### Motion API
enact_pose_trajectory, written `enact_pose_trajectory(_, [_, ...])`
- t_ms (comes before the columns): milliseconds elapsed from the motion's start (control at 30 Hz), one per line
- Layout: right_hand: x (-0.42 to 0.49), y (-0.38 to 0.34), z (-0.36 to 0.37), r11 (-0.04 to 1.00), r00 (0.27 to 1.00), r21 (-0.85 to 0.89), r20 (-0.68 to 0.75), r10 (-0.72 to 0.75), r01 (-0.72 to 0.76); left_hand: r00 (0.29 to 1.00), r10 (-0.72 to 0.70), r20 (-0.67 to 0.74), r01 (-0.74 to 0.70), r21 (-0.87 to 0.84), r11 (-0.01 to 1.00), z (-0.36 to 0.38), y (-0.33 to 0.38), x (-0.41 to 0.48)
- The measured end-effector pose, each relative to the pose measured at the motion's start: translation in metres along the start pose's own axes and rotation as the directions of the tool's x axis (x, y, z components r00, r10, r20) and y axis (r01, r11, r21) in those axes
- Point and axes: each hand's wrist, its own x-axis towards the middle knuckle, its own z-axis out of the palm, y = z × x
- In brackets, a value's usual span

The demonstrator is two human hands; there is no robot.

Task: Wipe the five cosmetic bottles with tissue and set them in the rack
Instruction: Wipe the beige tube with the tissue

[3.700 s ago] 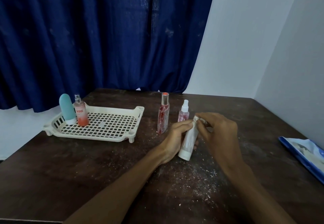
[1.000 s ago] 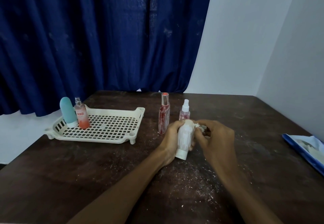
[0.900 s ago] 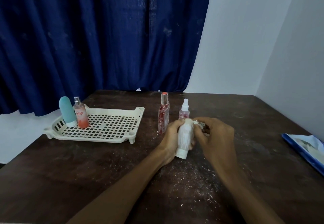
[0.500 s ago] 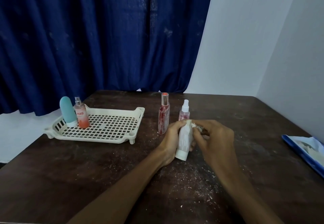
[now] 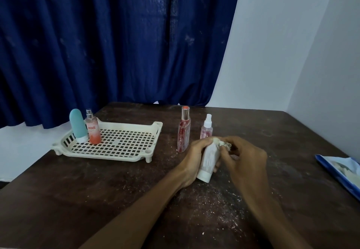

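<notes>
My left hand (image 5: 192, 157) grips a white tube bottle (image 5: 208, 161), held tilted with its cap down just above the table. My right hand (image 5: 243, 157) pinches a crumpled tissue (image 5: 222, 143) against the tube's upper end. Behind my hands stand a tall red bottle (image 5: 183, 131) and a small pink spray bottle (image 5: 206, 128) on the table. The cream rack (image 5: 116, 151) sits to the left, with a teal bottle (image 5: 78, 125) and an orange-pink spray bottle (image 5: 93, 130) upright in its far left corner.
The dark wooden table (image 5: 97, 190) is strewn with white tissue crumbs near my hands. A blue tissue pack (image 5: 341, 169) lies at the right edge. A blue curtain (image 5: 116, 44) hangs behind the table, and white walls close the right side.
My right hand has kept rubbing the tissue along the top of the white tube, and my left hand has turned the tube slightly. The other bottles and the rack have not moved.
</notes>
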Motion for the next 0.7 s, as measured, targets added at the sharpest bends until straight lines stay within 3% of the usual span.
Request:
enact_pose_trajectory(167, [-0.0005,-0.0088,0.0027,0.995,0.994,0.000,-0.027,-0.102,0.102,1.000,0.003,-0.004,-0.002,0.029,1.000,0.0001,0.0013,-0.0013])
enact_pose_trajectory(500, [0.0031,-0.0033,0.0010,0.999,0.999,0.007,-0.032,-0.039,0.039,1.000,-0.011,0.015,0.012,-0.045,0.999,-0.0011,-0.0001,0.0014])
enact_pose_trajectory(700, [0.0029,-0.0090,0.0008,0.992,0.992,0.001,-0.009,-0.122,0.122,1.000,0.006,0.029,-0.006,-0.022,1.000,-0.0018,-0.0017,0.0025])
